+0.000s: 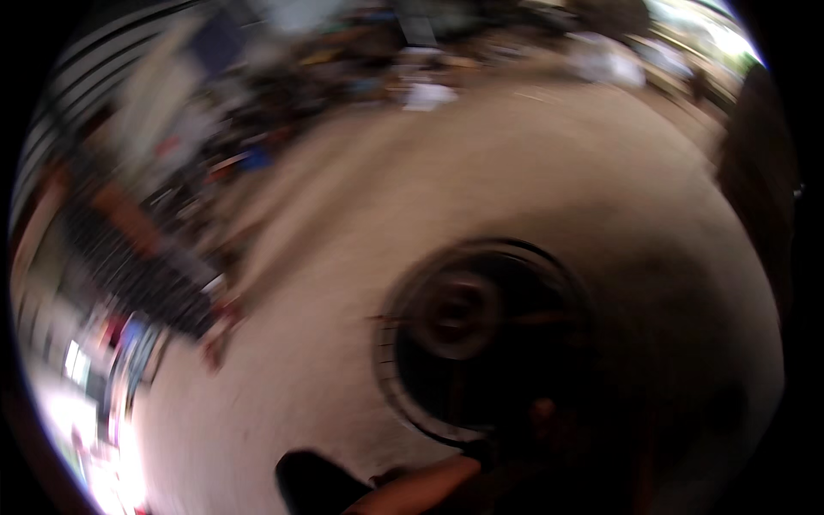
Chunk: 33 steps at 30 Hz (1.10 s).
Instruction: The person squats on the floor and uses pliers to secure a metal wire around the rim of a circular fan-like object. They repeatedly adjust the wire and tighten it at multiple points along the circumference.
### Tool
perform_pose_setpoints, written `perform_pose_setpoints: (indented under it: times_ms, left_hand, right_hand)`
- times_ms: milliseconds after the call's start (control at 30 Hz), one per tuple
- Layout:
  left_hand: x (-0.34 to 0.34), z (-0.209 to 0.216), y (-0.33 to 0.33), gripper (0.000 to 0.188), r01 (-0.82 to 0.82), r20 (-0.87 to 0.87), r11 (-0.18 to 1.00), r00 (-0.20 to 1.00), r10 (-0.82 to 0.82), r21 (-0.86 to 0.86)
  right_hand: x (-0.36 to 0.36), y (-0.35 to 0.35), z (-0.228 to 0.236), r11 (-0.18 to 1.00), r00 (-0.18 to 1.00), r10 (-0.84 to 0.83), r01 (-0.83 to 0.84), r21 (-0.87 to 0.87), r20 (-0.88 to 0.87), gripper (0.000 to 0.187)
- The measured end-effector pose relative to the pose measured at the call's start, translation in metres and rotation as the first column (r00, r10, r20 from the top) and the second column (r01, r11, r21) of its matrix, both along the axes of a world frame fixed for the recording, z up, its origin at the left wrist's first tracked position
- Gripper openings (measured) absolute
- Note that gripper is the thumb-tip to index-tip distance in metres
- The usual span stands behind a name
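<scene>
Motion blur and deep shadow smear much of the scene. A large dark round thing with a wire-like ring [388, 352] around it lies below me, right of the middle. Off its centre shows a paler round hub [463, 319] with a reddish middle; its exact kind is unclear. From the lower edge my left forearm reaches up to the ring, with a dark band at the wrist. Beyond the band, my left hand [542, 415] is a dim patch over the dark round thing. Its fingers cannot be made out. My right hand does not show in the dark lower right.
Pale floor [481, 163] surrounds the round thing. A blurred heap of mixed items [283, 112] lines the far left. At the left is a person in dark patterned clothing [129, 262]. A whitish bundle [605, 60] lies at the back right; a dark rounded shape [318, 482] is beside my forearm.
</scene>
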<state>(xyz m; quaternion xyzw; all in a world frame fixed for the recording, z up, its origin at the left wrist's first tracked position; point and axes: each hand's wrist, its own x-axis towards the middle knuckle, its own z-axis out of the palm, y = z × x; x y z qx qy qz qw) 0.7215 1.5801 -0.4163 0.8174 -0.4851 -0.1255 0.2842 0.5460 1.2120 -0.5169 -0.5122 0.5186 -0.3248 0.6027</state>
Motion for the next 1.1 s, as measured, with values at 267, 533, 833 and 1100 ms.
perform_pose_setpoints:
  times_ms: [267,533,833,1100]
  left_hand:
    - [-0.048,0.022,-0.040,0.048,0.058,0.258,0.987,0.961,-0.096,0.148]
    - [-0.042,0.013,-0.025,0.026,0.249,0.434,0.963,0.860,-0.269,0.105]
    - [-0.045,0.024,-0.058,0.012,0.139,0.563,0.983,0.806,-0.184,0.123]
    - [-0.054,0.021,-0.047,0.011,0.266,0.535,0.954,0.790,-0.300,0.141]
  right_hand:
    - [-0.018,0.003,0.033,0.961,0.976,-0.134,0.086,0.262,0.171,0.024]
    - [-0.020,0.040,0.103,0.953,0.970,-0.199,0.157,0.258,0.142,0.021]
    - [0.011,0.001,0.128,0.957,0.987,-0.143,0.119,0.264,0.074,0.020]
    - [-0.020,0.024,0.094,0.935,0.972,-0.228,0.200,0.293,0.065,0.018]
